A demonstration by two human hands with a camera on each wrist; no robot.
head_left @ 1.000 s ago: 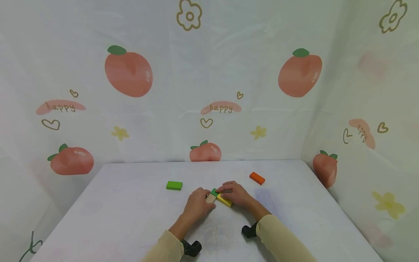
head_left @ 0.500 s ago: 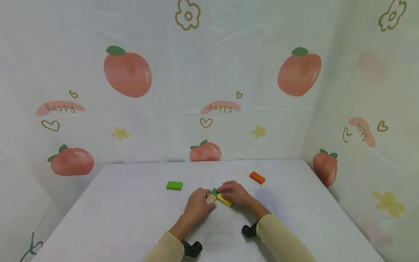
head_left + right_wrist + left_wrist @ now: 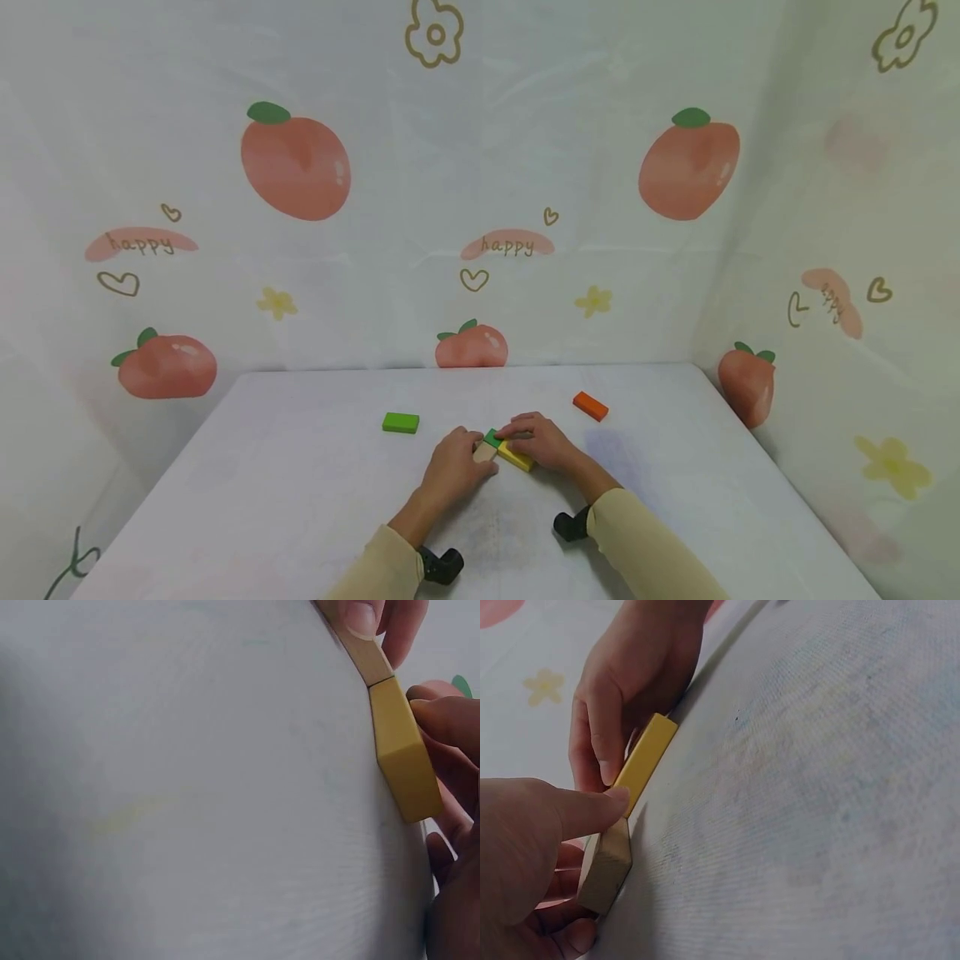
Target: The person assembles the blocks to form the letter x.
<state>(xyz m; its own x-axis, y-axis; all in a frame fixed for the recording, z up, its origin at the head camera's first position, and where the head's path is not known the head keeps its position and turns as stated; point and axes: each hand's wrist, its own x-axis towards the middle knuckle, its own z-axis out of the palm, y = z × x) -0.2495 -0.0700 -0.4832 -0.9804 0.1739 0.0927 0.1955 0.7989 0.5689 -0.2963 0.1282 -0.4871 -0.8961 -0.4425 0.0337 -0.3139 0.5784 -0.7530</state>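
My left hand (image 3: 450, 468) grips a plain wooden block (image 3: 484, 452), thumb on the near side and fingers round the far end. The left wrist view shows this wooden block (image 3: 606, 866) end-on, low on the white table. A yellow block (image 3: 516, 457) meets it at an angle; the right wrist view shows the yellow block (image 3: 403, 750) with its end at the wooden one. My right hand (image 3: 546, 443) holds the yellow block, thumb along it. Its fingertips reach to a green block (image 3: 492, 437) wedged behind the other two, partly hidden by the fingers.
A light green block (image 3: 401, 423) lies at the back left of the white table (image 3: 285, 492), and an orange block (image 3: 591, 406) at the back right. Behind the table's far edge hangs a white curtain (image 3: 420, 167) with fruit prints.
Both hands keep their places on the blocks, with hardly any movement. The head view has shifted slightly.
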